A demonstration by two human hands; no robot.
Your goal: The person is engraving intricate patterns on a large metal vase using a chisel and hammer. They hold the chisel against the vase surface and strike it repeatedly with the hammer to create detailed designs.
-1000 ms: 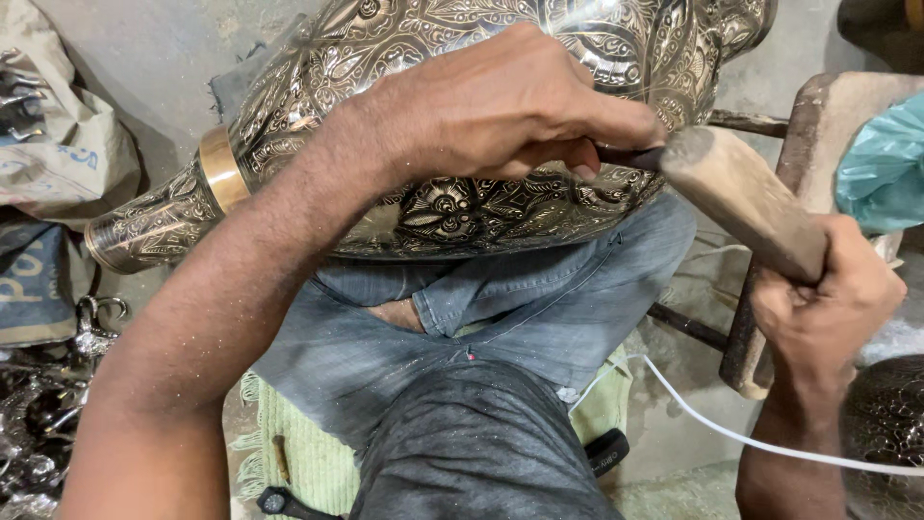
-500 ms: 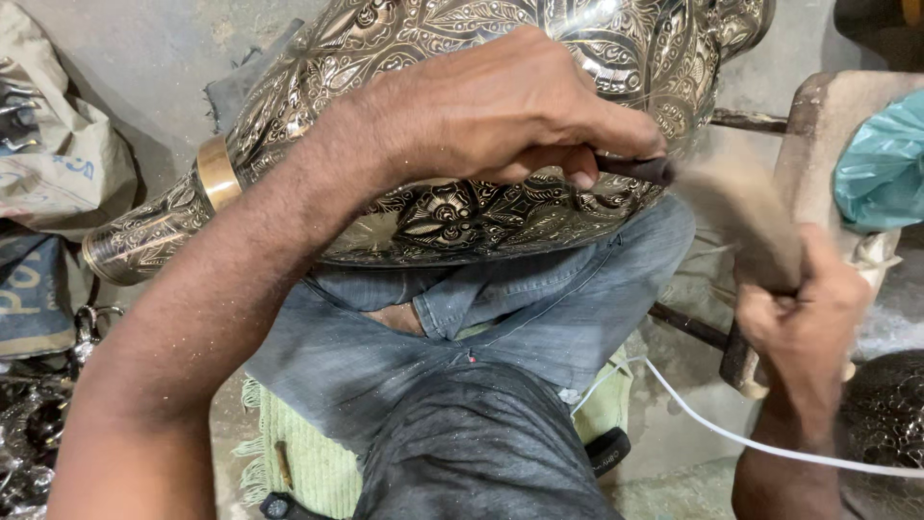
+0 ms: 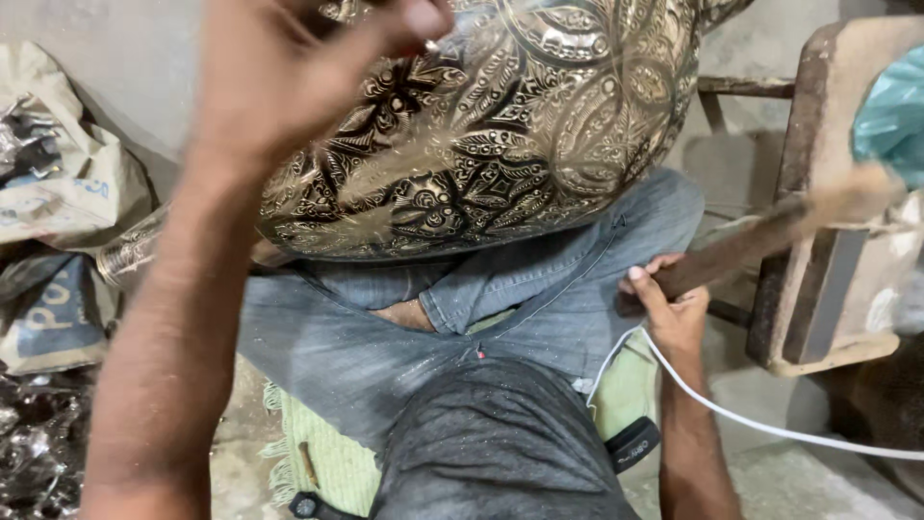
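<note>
**Engraved vessel on lap, mallet hand at 3 o'clock**

I see one large engraved silver-and-black metal vessel (image 3: 481,144) lying across my lap on the blue jeans (image 3: 385,327), filling the frame from centre up to 12 o'clock. Its narrow neck end pokes out at 9 o'clock.

Left hand (image 3: 289,67) sits at 11 o'clock on the vessel's upper shoulder, fingers curled in; it looks like they pinch a small tool, but it's blurred and I cannot tell what it is.

Right hand (image 3: 674,308) at 3 o'clock is clenched around one wooden-handled mallet (image 3: 770,236), head motion-blurred toward 2 o'clock.

Handling, my judgement: sheet metal, stiff, fairly heavy for its bulk, rounded and polished so it'll roll or slip. Relief surface dents if struck wrong. Best hold is a palm on the shoulder with the thighs cradling the belly.

Other count: one white cable (image 3: 751,424) at 4 o'clock, one wooden stand (image 3: 818,193) at 3 o'clock, two sacks (image 3: 67,193) at 9 o'clock, one green mat (image 3: 327,453) underneath.
</note>
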